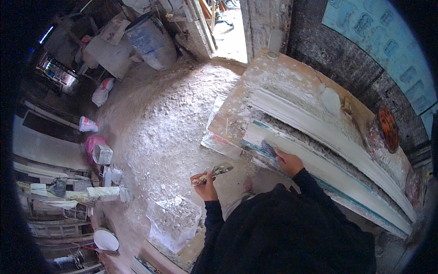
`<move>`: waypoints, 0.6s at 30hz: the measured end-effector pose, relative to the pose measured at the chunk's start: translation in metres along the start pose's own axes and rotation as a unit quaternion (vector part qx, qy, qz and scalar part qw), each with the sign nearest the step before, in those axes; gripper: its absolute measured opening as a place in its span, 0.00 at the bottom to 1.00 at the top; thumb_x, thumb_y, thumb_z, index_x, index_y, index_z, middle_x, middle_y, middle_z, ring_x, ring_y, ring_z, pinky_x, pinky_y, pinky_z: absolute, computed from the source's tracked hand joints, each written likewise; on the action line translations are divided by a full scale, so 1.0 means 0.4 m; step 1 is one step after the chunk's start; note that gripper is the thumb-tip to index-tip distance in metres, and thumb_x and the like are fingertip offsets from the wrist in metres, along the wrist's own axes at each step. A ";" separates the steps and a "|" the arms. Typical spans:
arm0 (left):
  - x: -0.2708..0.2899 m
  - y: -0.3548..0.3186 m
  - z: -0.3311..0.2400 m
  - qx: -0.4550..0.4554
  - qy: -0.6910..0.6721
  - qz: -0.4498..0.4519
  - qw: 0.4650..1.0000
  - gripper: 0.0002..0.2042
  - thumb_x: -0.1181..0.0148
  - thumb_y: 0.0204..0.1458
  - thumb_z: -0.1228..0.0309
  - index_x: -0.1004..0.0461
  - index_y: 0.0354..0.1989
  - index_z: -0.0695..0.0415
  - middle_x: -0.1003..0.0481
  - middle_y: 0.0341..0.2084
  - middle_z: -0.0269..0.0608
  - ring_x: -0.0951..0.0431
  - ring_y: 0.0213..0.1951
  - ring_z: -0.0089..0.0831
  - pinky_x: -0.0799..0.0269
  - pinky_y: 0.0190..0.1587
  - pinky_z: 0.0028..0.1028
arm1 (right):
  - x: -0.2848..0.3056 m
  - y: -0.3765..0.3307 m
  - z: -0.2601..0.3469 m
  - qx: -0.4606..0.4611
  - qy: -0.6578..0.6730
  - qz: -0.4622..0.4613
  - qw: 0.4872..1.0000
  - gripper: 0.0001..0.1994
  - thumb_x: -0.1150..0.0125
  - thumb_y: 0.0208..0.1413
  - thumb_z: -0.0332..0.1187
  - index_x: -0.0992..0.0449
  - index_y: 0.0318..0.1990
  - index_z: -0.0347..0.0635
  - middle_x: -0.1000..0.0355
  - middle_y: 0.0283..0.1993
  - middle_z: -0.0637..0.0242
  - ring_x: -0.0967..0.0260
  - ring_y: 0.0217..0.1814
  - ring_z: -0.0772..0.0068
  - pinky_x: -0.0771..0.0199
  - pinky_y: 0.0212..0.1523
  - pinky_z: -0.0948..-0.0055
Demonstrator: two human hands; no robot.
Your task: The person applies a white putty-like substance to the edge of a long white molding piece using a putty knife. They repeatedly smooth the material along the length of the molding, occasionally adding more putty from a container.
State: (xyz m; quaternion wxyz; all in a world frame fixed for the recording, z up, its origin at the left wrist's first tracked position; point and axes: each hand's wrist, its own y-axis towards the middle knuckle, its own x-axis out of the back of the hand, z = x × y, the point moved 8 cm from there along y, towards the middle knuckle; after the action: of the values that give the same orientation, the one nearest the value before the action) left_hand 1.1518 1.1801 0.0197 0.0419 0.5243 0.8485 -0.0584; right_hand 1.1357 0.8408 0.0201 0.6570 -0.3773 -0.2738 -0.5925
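My left hand (pixel 207 189) is closed round the handle of a plaster-caked trowel (pixel 223 169), held low in front of me, its blade pointing away to the right. My right hand (pixel 290 163) grips a small dark-grey scraper (pixel 268 149). The scraper is at the white face of a long plaster moulding (pixel 315 166) with blue-green edges, near its far left end. Whether its edge touches the surface is hard to tell. Behind this piece lies a second long white moulding (pixel 328 130), parallel to it on the plaster-smeared work table (pixel 235 116).
An orange-brown round object (pixel 388 130) stands at the table's right side. A clear plastic bag of crumbled debris (pixel 175 221) lies on the dusty floor. A large blue drum (pixel 153 43) stands near the bright doorway (pixel 230 34). Buckets, sacks and stacked mouldings line the left side.
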 end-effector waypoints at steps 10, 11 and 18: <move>-0.024 -0.001 0.006 0.000 0.005 0.016 1.000 0.17 0.37 0.42 0.75 0.42 0.34 0.57 0.31 0.28 0.41 0.28 0.28 0.26 0.26 0.27 0.23 | 0.001 0.057 0.111 -0.007 -0.043 -0.018 0.999 0.22 0.56 0.53 0.36 0.44 0.58 0.57 0.30 0.28 0.52 0.33 0.30 0.48 0.34 0.32 0.56; -0.019 0.001 0.004 -0.009 0.002 0.015 1.000 0.17 0.37 0.42 0.75 0.42 0.34 0.57 0.31 0.28 0.41 0.28 0.28 0.26 0.26 0.27 0.23 | 0.001 0.044 0.093 -0.009 -0.035 -0.011 0.999 0.22 0.56 0.53 0.36 0.44 0.58 0.56 0.30 0.28 0.52 0.33 0.30 0.48 0.34 0.32 0.56; 0.008 0.005 0.010 -0.006 0.000 0.005 1.000 0.17 0.37 0.42 0.74 0.42 0.33 0.58 0.31 0.28 0.41 0.28 0.28 0.26 0.26 0.27 0.23 | -0.032 0.102 0.114 -0.015 -0.044 -0.005 0.999 0.21 0.59 0.53 0.37 0.44 0.57 0.55 0.30 0.30 0.50 0.33 0.32 0.47 0.33 0.32 0.52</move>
State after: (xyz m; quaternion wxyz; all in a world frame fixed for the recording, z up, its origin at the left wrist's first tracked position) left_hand 1.1521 1.1832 0.0153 0.0455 0.5282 0.8462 -0.0534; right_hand 1.1779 0.8860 0.0284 0.6355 -0.4115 -0.2952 -0.5828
